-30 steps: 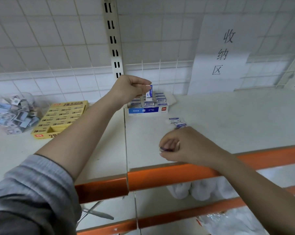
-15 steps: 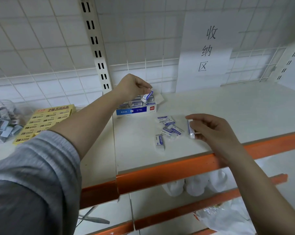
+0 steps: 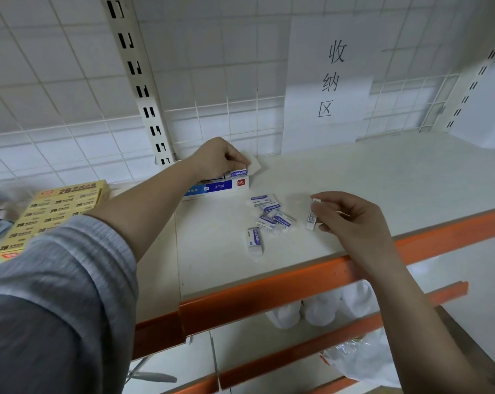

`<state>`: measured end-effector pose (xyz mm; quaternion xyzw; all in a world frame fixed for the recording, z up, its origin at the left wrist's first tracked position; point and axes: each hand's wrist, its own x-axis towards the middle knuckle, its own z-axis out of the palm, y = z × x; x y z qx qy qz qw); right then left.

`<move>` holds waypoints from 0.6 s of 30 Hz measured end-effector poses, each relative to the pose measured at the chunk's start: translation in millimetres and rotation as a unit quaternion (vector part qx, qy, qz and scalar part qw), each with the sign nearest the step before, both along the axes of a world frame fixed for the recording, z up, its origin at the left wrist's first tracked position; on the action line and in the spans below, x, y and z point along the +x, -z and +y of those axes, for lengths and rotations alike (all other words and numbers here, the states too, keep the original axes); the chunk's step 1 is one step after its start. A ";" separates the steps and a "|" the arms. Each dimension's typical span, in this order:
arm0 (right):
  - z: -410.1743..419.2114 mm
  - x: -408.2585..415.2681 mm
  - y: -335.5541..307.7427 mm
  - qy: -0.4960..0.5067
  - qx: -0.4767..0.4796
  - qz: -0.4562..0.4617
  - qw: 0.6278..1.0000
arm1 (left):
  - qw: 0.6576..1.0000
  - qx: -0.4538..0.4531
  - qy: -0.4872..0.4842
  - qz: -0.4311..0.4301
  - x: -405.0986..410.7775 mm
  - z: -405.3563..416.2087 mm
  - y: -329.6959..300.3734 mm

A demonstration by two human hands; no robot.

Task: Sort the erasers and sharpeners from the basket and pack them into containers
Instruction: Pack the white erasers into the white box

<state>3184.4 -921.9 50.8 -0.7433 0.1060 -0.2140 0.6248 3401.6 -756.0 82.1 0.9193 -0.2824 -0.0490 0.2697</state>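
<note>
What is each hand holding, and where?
Left hand pinches an eraser by its top, at the blue box. Right hand pinches another eraser along its side.

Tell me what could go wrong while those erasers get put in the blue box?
1. The left hand is pushing an eraser into the blue-and-white box, which looks nearly full; it might jam or pop others out.
2. The right hand pinches one eraser just by its ends, so it could slip.
3. The loose erasers lie near the shelf's orange edge; a bump could knock the nearest one off.
</note>
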 end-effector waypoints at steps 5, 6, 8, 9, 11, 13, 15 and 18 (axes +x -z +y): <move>-1.1 1.6 1.1 0.003 0.001 -0.002 1.000 | 0.999 -0.029 -0.014 -0.028 1.1 3.3 6.6; -1.3 2.6 1.8 0.004 0.000 -0.001 1.000 | 0.999 -0.034 -0.021 -0.035 0.6 4.4 7.4; -1.9 5.5 3.1 0.007 -0.001 -0.001 1.000 | 0.997 -0.050 -0.039 -0.054 -4.1 6.2 7.7; -2.1 7.4 3.2 0.010 0.001 -0.002 1.000 | 0.995 -0.062 -0.047 -0.061 -7.9 7.2 7.1; -3.0 11.5 2.0 0.013 0.014 -0.009 1.000 | 0.993 -0.085 -0.047 -0.071 -20.5 10.8 4.5; -3.4 15.5 -1.5 0.013 0.026 -0.021 0.999 | 0.993 -0.093 -0.021 -0.070 -39.3 16.6 1.6; -3.8 19.1 -7.2 0.009 0.038 -0.034 0.999 | 0.995 -0.079 0.009 -0.057 -58.7 23.8 0.4; -5.1 25.0 -15.4 0.006 0.044 -0.049 0.998 | 0.997 -0.052 0.046 -0.034 -84.9 34.7 1.6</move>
